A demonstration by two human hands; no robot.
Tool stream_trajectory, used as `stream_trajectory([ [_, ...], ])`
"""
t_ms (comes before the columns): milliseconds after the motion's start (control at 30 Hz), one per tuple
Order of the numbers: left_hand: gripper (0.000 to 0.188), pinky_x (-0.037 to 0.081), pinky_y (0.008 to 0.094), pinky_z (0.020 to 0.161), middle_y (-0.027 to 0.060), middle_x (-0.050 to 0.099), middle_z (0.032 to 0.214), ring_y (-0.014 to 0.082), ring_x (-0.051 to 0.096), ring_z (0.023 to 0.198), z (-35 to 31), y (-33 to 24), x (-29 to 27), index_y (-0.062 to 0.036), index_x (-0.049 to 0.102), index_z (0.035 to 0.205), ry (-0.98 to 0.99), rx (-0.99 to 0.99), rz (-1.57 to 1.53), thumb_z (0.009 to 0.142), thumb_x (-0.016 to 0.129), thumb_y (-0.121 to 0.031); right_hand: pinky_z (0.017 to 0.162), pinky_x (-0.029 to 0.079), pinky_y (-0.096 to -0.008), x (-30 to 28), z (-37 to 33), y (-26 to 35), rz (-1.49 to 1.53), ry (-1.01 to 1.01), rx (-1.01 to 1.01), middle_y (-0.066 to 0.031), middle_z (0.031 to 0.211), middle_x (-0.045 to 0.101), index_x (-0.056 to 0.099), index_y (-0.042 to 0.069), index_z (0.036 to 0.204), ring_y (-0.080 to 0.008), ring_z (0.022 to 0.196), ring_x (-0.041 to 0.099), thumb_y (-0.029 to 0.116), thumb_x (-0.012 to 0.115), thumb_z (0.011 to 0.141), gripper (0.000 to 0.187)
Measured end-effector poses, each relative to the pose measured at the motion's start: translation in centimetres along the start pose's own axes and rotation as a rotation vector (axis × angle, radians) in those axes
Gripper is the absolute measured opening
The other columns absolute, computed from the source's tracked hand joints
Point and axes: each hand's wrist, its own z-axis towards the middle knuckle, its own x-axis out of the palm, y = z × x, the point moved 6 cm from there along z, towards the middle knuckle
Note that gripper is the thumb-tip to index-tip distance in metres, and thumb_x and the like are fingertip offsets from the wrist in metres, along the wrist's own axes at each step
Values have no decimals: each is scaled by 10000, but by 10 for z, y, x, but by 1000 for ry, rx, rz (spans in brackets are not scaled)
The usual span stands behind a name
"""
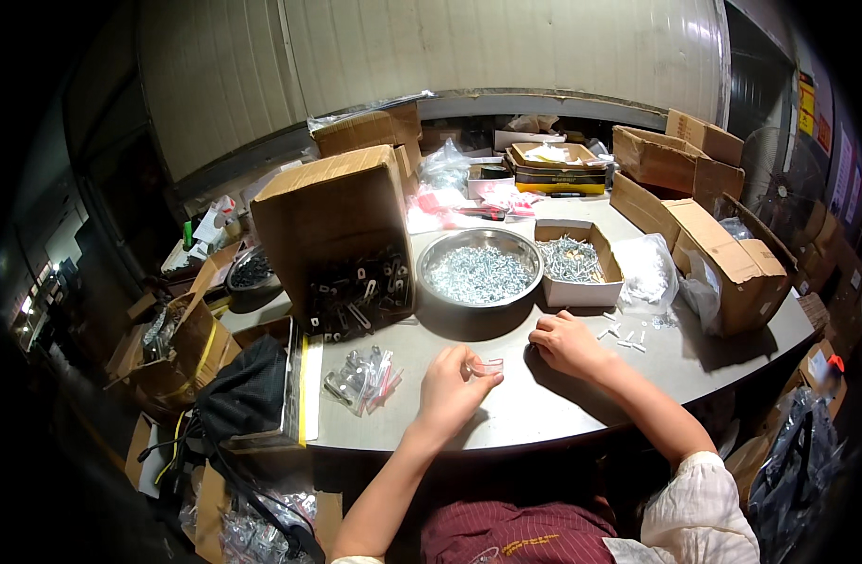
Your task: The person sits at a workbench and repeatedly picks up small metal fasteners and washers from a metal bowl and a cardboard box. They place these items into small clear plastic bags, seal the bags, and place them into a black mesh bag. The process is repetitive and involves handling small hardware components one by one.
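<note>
"From the head view, what's the room like?"
"A pale panelled wall [506,56] behind a white table [534,409], cardboard boxes [732,246] on both sides."
"And the hands?"
"Left hand [453,387]: fingers nearly closed, pinching a small clear bag [488,368] over the table's front. Right hand [564,342]: curled before a box of screws [581,294]; whether it holds anything, I can't tell."

Your table [534,425] is brightly lit, with dark shadows beneath your 2 hands [447,387]; the left side is dim, and fisheye distortion bends edges toward black corners.
</note>
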Motion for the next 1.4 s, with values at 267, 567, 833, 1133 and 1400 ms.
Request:
stream_trajectory([
  [267, 266, 543, 361, 755, 103, 662, 923, 228, 643, 786, -8, 1, 16, -32, 663, 947, 4, 11, -32, 798, 849, -151, 889, 490, -373, -64, 11, 46, 406, -269, -50, -34, 966, 732, 757, 99, 1023, -225, 873, 666, 27, 799, 846, 196],
  [567, 260, 539, 383, 791, 97, 662, 960, 240, 645, 868, -9, -12, 21, -39, 665, 1001, 37, -38, -42, 806, 823, -106, 1123, 361, -458, -64, 2, 59, 521, -226, -30, 8, 993, 738, 784, 159, 1099, -173, 1023, 658, 12, 730, 835, 307],
  [833, 312, 522, 441, 874, 127, 667, 973, 333, 645, 942, -11, -36, 30, -27, 683, 1013, -180, 340, 260, 774, 843, -149, 1190, 237, -617, -67, -18, 70, 532, -36, -45, -92, 1370, 659, 772, 177, 1163, -320, 1348, 536, 135, 665, 790, 390],
  [1133, 216, 575, 336, 816, 100, 782, 969, 171, 731, 864, 12, -8, 77, -9, 645, 989, 157, -119, -416, 946, 774, -177, 911, 568, -423, -42, 48, -155, 87, 211, 641, -198, 1185, 734, 753, 24, 1138, -359, 1072, 710, 260, 715, 834, 386],
  [1400, 280, 559, 480, 826, 222, 727, 982, 408, 714, 934, -9, -15, 67, -8, 599, 1107, 228, 5, 102, 931, 728, -183, 940, 579, -466, 17, 57, -193, 3, 634, 687, -252, 1169, 735, 762, -32, 1103, -382, 1133, 710, 255, 736, 796, 421],
])
